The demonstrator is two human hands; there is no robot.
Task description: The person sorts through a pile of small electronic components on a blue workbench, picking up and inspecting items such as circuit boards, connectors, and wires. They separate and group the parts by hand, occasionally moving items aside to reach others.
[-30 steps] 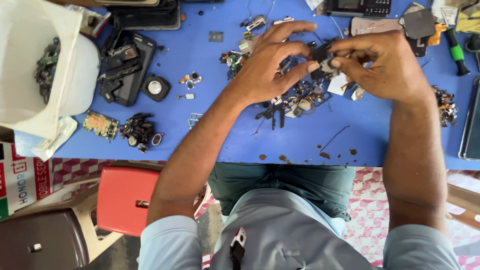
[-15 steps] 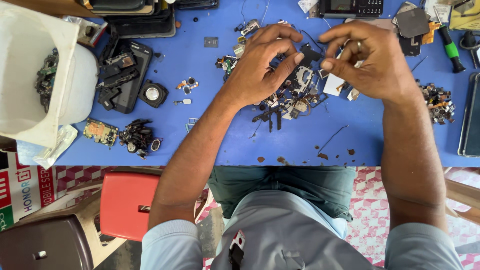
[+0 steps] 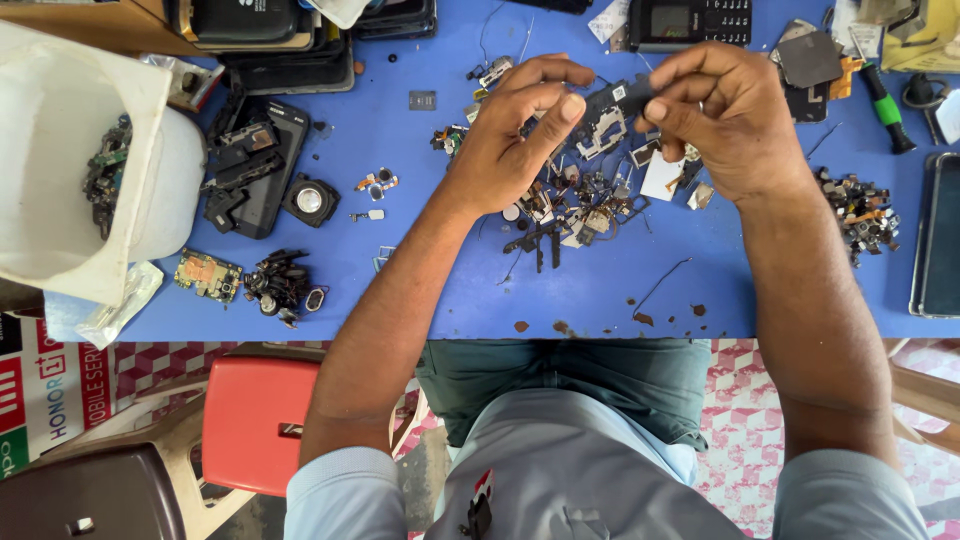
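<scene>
The fingertips of both hands met on a small dark frame piece (image 3: 612,108), held above the blue table (image 3: 420,270). The left hand (image 3: 515,130) pinched its near-left end between thumb and forefinger; the right hand (image 3: 735,115) gripped its far-right end with thumb and curled fingers, closed tight. The piece's long axis ran slantwise, low at the left hand and rising toward the table's far edge at the right hand. Whether its face pointed up or down could not be told.

Directly beneath the hands lay a scrap pile (image 3: 575,205) of brackets and ribbon parts, with a white card (image 3: 662,178) just beside it. A second, smaller heap (image 3: 860,212) sat right of the right wrist. Well to the left lay an opened phone (image 3: 255,165), a round speaker (image 3: 310,200), a green board (image 3: 207,274) and a white bag (image 3: 70,150) holding boards.
</scene>
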